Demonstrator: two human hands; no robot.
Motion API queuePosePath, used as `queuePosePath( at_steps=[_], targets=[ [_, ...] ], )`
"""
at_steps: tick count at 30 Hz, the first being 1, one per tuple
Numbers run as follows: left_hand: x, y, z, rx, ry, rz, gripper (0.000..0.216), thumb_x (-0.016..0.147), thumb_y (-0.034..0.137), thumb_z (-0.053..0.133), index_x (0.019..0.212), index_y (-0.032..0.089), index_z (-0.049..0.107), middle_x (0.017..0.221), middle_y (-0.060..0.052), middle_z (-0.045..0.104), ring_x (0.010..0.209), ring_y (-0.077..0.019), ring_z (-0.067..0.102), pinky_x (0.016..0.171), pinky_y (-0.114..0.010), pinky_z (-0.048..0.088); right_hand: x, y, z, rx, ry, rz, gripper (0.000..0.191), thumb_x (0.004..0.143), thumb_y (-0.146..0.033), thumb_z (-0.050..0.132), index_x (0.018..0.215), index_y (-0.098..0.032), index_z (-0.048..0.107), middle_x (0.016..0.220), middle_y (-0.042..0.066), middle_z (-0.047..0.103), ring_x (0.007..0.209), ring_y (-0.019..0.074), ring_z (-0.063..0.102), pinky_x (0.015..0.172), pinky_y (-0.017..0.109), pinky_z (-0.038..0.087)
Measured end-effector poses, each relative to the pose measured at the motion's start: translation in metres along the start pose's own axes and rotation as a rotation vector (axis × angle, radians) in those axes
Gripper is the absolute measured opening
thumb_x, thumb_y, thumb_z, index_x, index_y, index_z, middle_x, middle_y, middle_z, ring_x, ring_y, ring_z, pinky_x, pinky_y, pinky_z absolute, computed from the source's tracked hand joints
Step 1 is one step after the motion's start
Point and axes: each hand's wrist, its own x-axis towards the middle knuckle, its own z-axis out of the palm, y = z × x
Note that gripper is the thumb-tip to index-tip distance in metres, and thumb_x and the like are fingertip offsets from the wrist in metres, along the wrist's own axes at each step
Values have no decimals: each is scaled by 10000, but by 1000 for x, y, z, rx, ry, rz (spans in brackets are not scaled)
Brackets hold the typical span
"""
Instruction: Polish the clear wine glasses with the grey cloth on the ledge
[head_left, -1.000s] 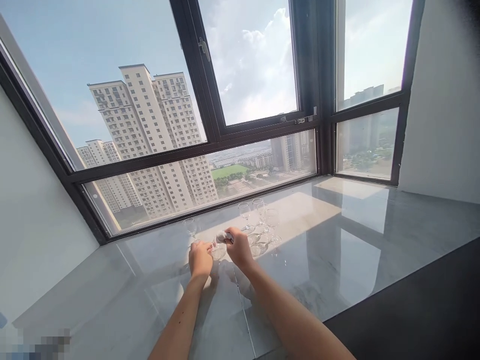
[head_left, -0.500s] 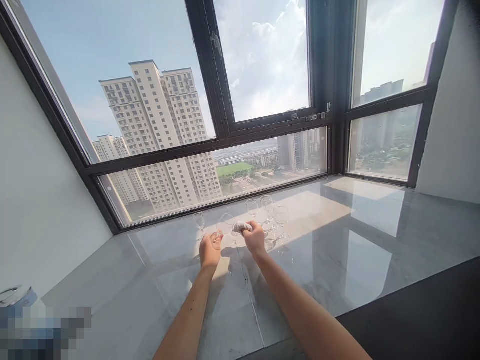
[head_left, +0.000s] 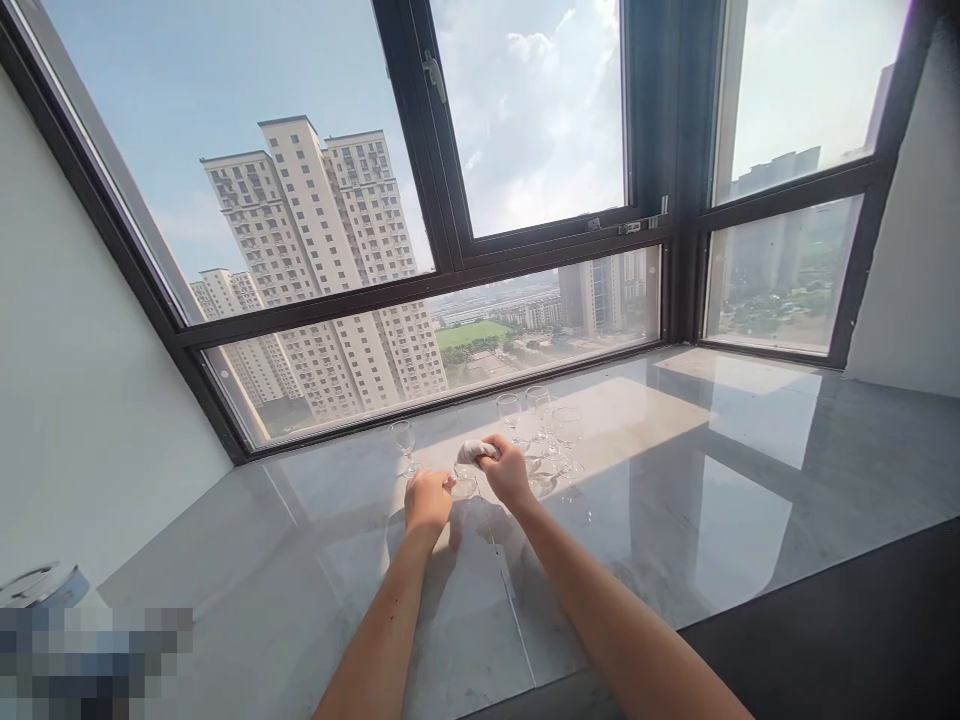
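My left hand (head_left: 427, 499) is closed around a small clear stemmed glass (head_left: 463, 486), held low over the marble windowsill (head_left: 697, 480). My right hand (head_left: 507, 471) grips a bunched white cloth (head_left: 474, 451) right at the glass's rim. Both arms reach forward from the bottom of the view. One clear glass (head_left: 403, 441) stands alone to the left of my hands. A cluster of three clear glasses (head_left: 541, 420) stands just behind and to the right of my right hand.
A dark-framed window (head_left: 450, 270) runs along the far edge of the sill, with tall buildings outside. White walls close off both ends. A round blue and white object (head_left: 41, 583) sits at the lower left. A dark surface (head_left: 862, 630) borders the sill at lower right.
My left hand lifted the glass upright and away from the cloth, then brought it back down beside the cloth. The view shifted slightly up and right.
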Motion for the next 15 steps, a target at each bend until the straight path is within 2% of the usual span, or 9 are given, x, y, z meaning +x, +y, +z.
queuePosePath(
  at_steps=[4,10,12,15],
  targets=[
    [0,1,2,-28,59,90,283,909,211,493,714,234,697,757,-50,659,875,-236,541,812,-333,380,1,-5,-8,-98,98,-20,146,688,-261,529,768,-202,636,668,4,630,640,170,533,613,265,396],
    [-1,-1,6,-181,106,95,250,911,251,513,760,228,711,748,-41,651,863,-221,537,802,-327,406,5,-7,-15,-62,283,59,171,690,-251,514,789,-203,645,692,11,660,657,183,566,637,270,405],
    [0,-1,6,-229,99,106,261,916,236,499,768,230,713,770,-35,666,878,-214,542,818,-327,414,7,-4,-17,-67,294,73,167,691,-251,509,783,-204,641,685,12,658,655,184,568,634,270,406],
    [0,-4,3,-210,93,116,247,900,198,510,788,237,727,799,-34,683,911,-221,551,858,-340,420,9,0,-20,-126,242,44,173,678,-231,493,774,-206,635,677,12,643,647,182,554,625,270,403]
  ],
)
